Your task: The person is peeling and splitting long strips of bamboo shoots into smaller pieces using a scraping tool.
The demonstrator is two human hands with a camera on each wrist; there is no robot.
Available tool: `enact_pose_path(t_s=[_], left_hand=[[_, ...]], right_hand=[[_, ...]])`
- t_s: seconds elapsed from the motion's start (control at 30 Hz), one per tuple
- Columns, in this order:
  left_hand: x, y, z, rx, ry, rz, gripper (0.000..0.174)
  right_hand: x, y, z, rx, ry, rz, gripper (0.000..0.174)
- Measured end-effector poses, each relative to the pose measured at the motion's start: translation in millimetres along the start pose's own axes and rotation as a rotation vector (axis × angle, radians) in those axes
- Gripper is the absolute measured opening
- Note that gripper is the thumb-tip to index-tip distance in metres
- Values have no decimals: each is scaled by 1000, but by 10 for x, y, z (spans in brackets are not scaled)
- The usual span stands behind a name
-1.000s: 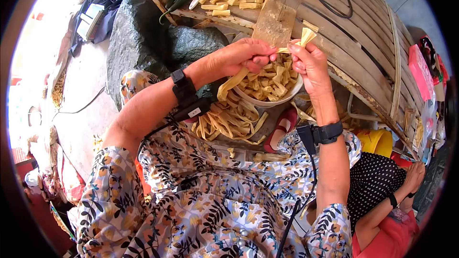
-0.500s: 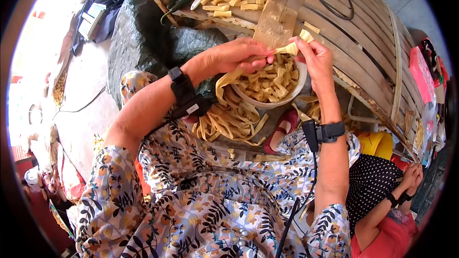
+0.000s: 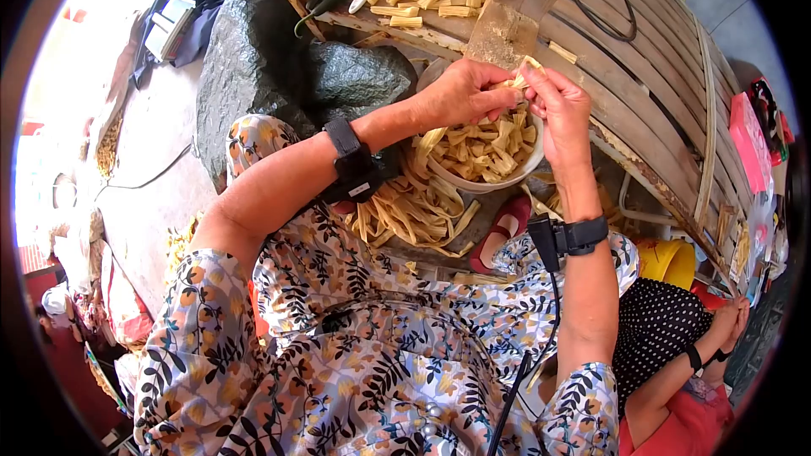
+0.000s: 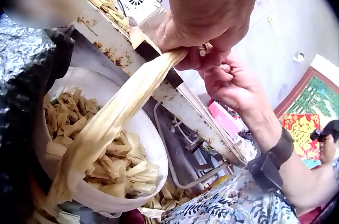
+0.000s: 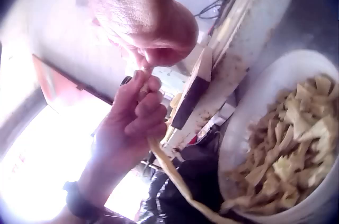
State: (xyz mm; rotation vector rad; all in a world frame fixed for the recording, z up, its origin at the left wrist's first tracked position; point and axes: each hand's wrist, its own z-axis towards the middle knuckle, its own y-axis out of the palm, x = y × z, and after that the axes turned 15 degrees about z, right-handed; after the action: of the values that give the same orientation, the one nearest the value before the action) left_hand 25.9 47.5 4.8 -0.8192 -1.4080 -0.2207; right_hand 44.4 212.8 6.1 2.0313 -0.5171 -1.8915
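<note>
From the head view I take the white bucket (image 3: 490, 187) as my landmark. Both hands meet above its far side, the left hand (image 3: 469, 97) toward its left, the right hand (image 3: 562, 110) toward its right. They grip one yellow strip (image 3: 428, 145); its long axis runs from the right fingertips through the left hand, then drops by the bucket's left rim, toward loose strips (image 3: 405, 211) heaped beside it. Short pieces (image 3: 494, 152) lie inside the bucket.

In the left wrist view I see the left fingers curled round the yellow strip, whose length slants down in front of the bucket's mouth. The right hand is close against the left, its pinch partly hidden from me here.

In the right wrist view both sets of fingertips come together, well apart from the bucket, and the strip's tail leaves below the left hand. I judge that the next move turns on this: the left hand nearer the long tail, the right nearer the short end.
</note>
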Motion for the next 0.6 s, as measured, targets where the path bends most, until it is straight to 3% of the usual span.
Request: enact_pose_path(t_s=[0.1,0.23,0.3,0.33,0.43,0.6], left_hand=[[-30,57,0,52,21,46,25],[-21,-104,-70,-105,35,-139,22],[-86,-175,-71,-125,39,-92,23],[-115,-180,-68,-124,25,-83,23],[-143,-155,-57,-122,-1,-21,22],[-96,-227,-65,-183,-94,-153,22]], right_hand=[[21,-18,30,9,93,86,14],[11,-126,104,34,25,26,19],[-51,-108,83,105,16,-30,22],[-64,-74,58,104,89,-112,27],[6,50,-17,-32,166,-157,20],[4,31,11,-39,112,-50,12]])
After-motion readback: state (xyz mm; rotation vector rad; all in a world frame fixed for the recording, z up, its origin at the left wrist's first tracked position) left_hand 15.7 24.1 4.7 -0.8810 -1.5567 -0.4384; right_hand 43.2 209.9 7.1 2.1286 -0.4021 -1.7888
